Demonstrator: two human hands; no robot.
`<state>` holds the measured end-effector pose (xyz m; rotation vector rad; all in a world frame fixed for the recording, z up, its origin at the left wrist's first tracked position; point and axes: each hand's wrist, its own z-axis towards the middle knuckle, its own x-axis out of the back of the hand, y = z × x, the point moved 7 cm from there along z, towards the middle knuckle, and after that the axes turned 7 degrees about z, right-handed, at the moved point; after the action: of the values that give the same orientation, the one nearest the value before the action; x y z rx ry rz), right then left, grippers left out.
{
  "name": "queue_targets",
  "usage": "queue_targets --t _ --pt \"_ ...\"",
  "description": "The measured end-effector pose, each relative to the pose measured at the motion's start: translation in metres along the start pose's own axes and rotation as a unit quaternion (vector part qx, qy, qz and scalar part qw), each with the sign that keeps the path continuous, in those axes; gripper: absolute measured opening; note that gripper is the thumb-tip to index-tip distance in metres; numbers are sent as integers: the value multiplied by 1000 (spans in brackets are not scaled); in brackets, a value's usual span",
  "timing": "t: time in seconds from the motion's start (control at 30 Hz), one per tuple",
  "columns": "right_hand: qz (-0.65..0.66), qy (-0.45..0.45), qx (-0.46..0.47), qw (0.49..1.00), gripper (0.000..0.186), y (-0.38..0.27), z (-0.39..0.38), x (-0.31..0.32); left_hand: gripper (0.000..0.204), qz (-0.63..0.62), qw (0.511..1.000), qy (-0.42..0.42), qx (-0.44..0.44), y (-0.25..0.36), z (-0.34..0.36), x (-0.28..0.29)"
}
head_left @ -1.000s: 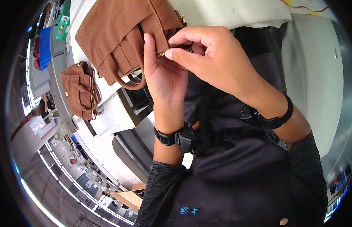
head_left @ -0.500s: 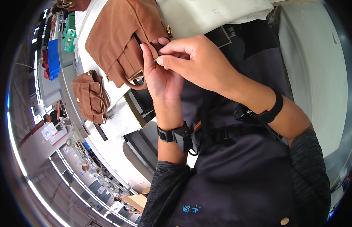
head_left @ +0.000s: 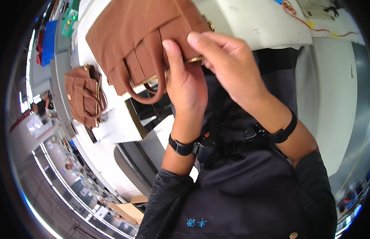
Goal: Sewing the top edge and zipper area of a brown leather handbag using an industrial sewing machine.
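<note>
A large brown handbag point(head_left: 169, 24) lies at the upper middle with its gold zipper edge point(head_left: 195, 59) turned toward me. My left hand point(head_left: 187, 87) grips that edge, its thumb lying on the outer face beside the rounded carrying handle point(head_left: 155, 67) and its fingers hidden behind the bag. With thumb and bent fingers, my right hand point(head_left: 234, 59) holds the bag's right part just above the zipper. Most of that hand's fingertips are out of sight.
A smaller brown handbag point(head_left: 83, 95) stands to the left on the white table point(head_left: 117, 125). A white sheet-like surface point(head_left: 268, 28) extends behind my right hand, with an orange cord point(head_left: 308, 26) beyond it. An open cardboard box point(head_left: 127, 211) sits at lower left.
My right hand has left its pinch close to the left fingers and now holds the bag's right part. The bag has turned, showing more of its face and zipper.
</note>
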<state>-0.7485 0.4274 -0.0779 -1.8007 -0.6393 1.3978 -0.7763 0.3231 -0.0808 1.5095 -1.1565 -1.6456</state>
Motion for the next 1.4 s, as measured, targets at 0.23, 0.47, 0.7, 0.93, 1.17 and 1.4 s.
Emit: queue_targets --t 0.23,0.47,0.7,0.93,1.17,1.4 --pt "-111 23 17 993 27 -5 23 5 26 8 999 29 45 -13 20 15" --pt "-152 -87 -63 982 30 -22 24 10 27 14 997 48 57 -16 20 22" --pt "-235 -53 -91 966 27 -10 29 15 28 -7 998 15 65 -17 21 22" --pt "-198 -120 -100 968 27 -13 26 12 30 8 997 -24 70 -15 17 19" --pt "-230 -132 -44 963 23 -6 25 12 32 5 997 -17 78 -11 10 17" --pt "-371 -120 26 920 15 -13 4 8 26 35 989 86 117 -5 -4 26"
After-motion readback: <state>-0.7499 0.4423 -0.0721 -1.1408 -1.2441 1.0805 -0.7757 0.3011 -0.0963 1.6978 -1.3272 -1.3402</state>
